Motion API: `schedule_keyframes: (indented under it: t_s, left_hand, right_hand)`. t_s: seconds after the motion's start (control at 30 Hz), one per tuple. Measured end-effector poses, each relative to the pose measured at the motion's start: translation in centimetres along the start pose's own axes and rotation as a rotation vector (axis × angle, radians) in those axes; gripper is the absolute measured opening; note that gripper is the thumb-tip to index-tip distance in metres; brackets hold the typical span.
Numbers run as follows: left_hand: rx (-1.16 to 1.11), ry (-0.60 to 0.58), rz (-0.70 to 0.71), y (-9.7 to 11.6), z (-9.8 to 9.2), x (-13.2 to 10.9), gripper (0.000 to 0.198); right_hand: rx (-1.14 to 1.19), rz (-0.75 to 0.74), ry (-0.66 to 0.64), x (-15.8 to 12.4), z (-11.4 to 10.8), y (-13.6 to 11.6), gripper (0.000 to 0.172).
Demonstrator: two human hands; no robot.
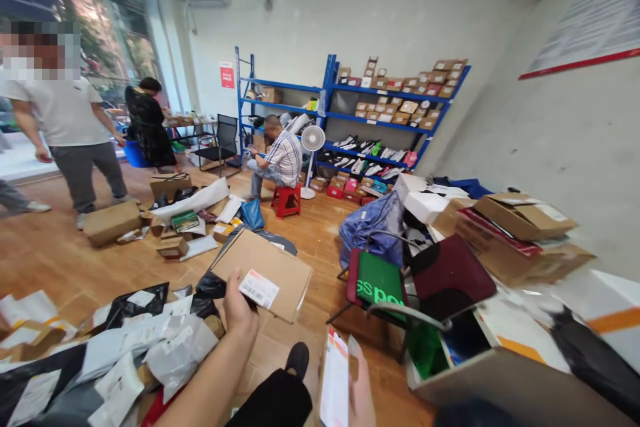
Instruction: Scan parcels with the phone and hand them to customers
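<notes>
My left hand [241, 307] grips the near edge of a flat brown cardboard box [287, 273], which is tilted in the air in front of me. A white shipping label [259, 287] with a barcode faces up on the box. Low in the picture, my right hand [361, 383] is wrapped round a smartphone [335, 380], its lit screen mostly white with orange at the top. Left of my forearm lies a heap of white plastic mailer bags [177, 353] and black mailer bags [143, 297].
A second parcel pile [193, 213] lies on the wooden floor ahead. To the right are a chair [445, 277] and an open carton [465, 373]. One person [285, 153] sits on a red stool [287, 202] by a fan [313, 140] and blue shelves [340, 88]; others stand at left.
</notes>
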State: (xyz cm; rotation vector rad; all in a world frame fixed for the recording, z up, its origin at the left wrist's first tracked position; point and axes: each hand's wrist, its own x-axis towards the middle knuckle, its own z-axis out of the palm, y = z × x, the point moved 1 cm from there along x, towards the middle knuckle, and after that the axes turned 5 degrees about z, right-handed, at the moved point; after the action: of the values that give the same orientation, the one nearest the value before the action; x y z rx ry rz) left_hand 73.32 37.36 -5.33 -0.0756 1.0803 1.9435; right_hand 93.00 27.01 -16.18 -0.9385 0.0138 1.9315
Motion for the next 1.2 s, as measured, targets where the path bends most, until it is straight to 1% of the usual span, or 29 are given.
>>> schedule_keyframes:
  t_s: [0.07, 0.1, 0.17, 0.2, 0.27, 0.33, 0.4, 0.47, 0.53, 0.63, 0.7, 0.9, 1.07, 1.2]
  left_hand:
    - [-0.03, 0.013, -0.015, -1.5, 2.3, 1.2, 0.011]
    - [-0.039, 0.025, -0.026, -2.2, 3.5, 1.9, 0.011]
    - [-0.044, 0.041, -0.043, -3.5, 6.0, 3.6, 0.012]
    - [-0.044, 0.044, -0.054, -4.1, 7.3, 4.5, 0.014]
    - [-0.039, 0.05, -0.076, -5.2, 9.8, 6.6, 0.017]
    - [-0.024, 0.076, -0.088, -6.1, 12.3, 8.8, 0.022]
    - [-0.006, 0.118, -0.087, -6.7, 14.5, 11.0, 0.026]
    - [0.0, 0.151, -0.072, -7.0, 16.6, 13.0, 0.028]
    - [-0.005, 0.157, -0.048, -7.1, 18.5, 14.9, 0.03]
    - [-0.018, 0.157, -0.009, -7.0, 20.8, 17.4, 0.03]
    - [-0.023, 0.176, 0.008, -6.8, 22.0, 18.9, 0.031]
    - [-0.045, 0.303, 0.021, -6.5, 25.0, 23.7, 0.034]
    - [-0.092, 0.362, 0.094, -6.9, 28.3, 28.6, 0.035]
    - [-0.14, 0.413, 0.153, -7.3, 31.1, 32.7, 0.038]
  right_hand:
    - [0.103, 0.034, -0.115, 1.3, 0.6, -2.3, 0.062]
    - [0.127, 0.035, -0.179, 2.1, 1.3, -3.5, 0.058]
    - [0.106, 0.004, -0.274, 4.1, 3.4, -6.1, 0.044]
    - [0.071, -0.038, -0.285, 5.2, 4.9, -7.4, 0.04]
    - [-0.046, -0.155, -0.233, 7.9, 8.3, -10.1, 0.042]
    - [-0.21, -0.256, -0.107, 11.2, 12.1, -12.6, 0.046]
    - [-0.343, -0.311, 0.003, 14.8, 15.8, -14.8, 0.046]
    - [-0.398, -0.336, 0.048, 18.5, 18.9, -16.6, 0.05]
    - [-0.404, -0.351, 0.042, 21.9, 21.4, -17.9, 0.055]
    - [-0.421, -0.337, 0.017, 26.0, 24.3, -19.4, 0.058]
    - [-0.437, -0.307, -0.001, 28.0, 25.8, -20.3, 0.055]
    - [-0.497, -0.201, -0.062, 33.6, 30.1, -22.7, 0.046]
    - [-0.565, -0.124, -0.135, 40.2, 33.7, -24.8, 0.041]
    - [-0.621, -0.075, -0.218, 45.6, 36.7, -26.6, 0.046]
